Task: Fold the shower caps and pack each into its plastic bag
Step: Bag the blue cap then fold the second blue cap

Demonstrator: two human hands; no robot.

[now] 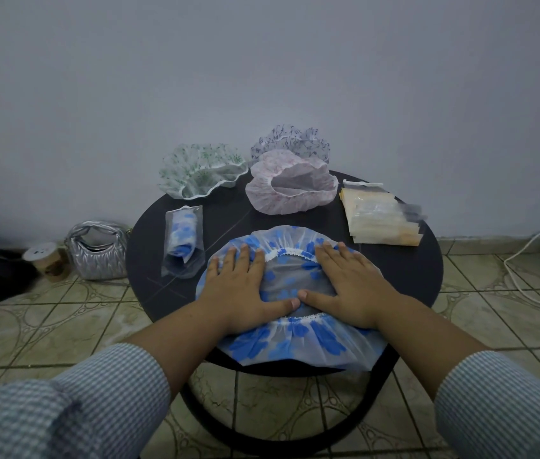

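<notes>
A blue-flowered shower cap (295, 342) lies spread at the near edge of the round dark table (421, 270). My left hand (245, 286) and my right hand (348, 286) press flat on it, fingers spread, thumbs nearly touching. Left of them lies a clear plastic bag (183, 241) with a rolled blue cap inside. At the far side sit a green-print cap (200, 170), a pink cap (290, 187) and a purple-print cap (290, 140). A stack of empty plastic bags (381, 215) lies at the right.
A silver quilted handbag (98, 250) and a lidded paper cup (46, 261) stand on the tiled floor left of the table. A white cable (533, 276) runs along the floor at the right. A grey wall is close behind the table.
</notes>
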